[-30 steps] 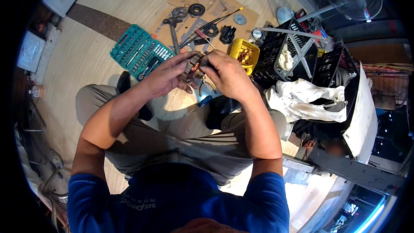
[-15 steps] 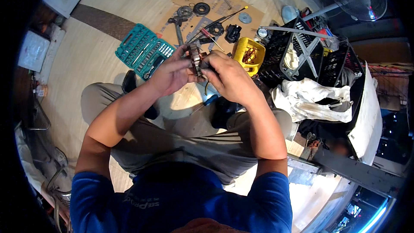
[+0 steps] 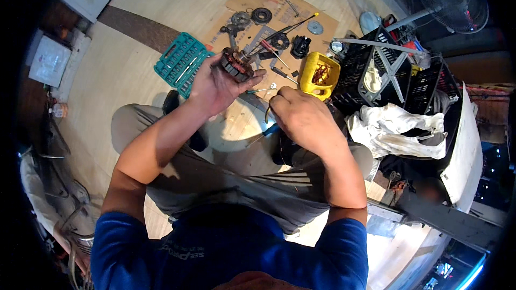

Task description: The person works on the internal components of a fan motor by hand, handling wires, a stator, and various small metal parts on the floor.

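My left hand (image 3: 212, 86) is curled under a motor armature (image 3: 236, 65), a round slotted metal core with reddish copper windings, and holds it up above the floor. The fingers reach beneath it and the thumb lies along its side. To the right and a little nearer, my right hand (image 3: 301, 115) is apart from the armature with its fingers bent together. What it pinches, if anything, is hidden. A thin curved dark piece (image 3: 267, 114) shows by its fingertips; I cannot tell whether it is held. Past the right hand, a screwdriver (image 3: 285, 75) lies on the floor.
A teal socket set case (image 3: 174, 56) lies open at left. Cardboard (image 3: 322, 19) ahead bears a hammer, dark rings (image 3: 262, 16) and a red-handled screwdriver (image 3: 274, 53). A yellow container (image 3: 306, 83) holds copper scraps. Black crates (image 3: 349, 70), a white cloth (image 3: 395, 131) and a fan (image 3: 451, 0) stand right.
My right hand has come off the armature and moved right and nearer. The left hand keeps the armature, now tilted so its windings show. The whole view has shifted slightly.
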`<state>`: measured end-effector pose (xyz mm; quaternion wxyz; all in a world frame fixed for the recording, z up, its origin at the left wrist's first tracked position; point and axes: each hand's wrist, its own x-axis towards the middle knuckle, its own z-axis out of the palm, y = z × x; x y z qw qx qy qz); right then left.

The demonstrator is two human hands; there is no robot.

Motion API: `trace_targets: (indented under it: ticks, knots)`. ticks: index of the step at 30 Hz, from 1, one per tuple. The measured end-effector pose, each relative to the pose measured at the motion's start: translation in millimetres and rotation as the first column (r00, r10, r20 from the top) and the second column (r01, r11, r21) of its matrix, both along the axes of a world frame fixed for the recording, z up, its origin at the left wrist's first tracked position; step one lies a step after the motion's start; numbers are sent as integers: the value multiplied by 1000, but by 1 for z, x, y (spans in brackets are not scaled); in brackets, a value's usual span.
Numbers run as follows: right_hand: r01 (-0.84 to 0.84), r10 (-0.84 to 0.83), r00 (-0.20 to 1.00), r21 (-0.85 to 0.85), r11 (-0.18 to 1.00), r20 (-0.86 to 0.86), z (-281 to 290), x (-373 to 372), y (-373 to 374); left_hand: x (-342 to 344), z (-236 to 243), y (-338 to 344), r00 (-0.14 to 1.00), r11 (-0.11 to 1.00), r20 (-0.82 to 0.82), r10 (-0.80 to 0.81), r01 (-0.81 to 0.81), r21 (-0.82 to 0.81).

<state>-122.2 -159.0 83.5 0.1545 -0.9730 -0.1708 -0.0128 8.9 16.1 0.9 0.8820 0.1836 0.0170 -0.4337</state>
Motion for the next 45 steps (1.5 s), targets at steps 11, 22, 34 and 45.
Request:
trace_targets:
  ticks: [11,22,34,45]
  knots:
    - [154,-143,982,-81,985,126,18,-6,-20,2,6,7,997,997,60,-58,54,56]
    - [403,-378,903,-97,910,204,9,-8,-46,-1,-2,5,951,999,304,-52,44,32]
    - [244,-255,966,427,871,-32,-38,15,1,-6,-8,0,926,989,351,-136,107,99]
    - [572,21,808,791,218,-589,-25,20,-5,-7,-4,3,931,977,301,-208,182,113]
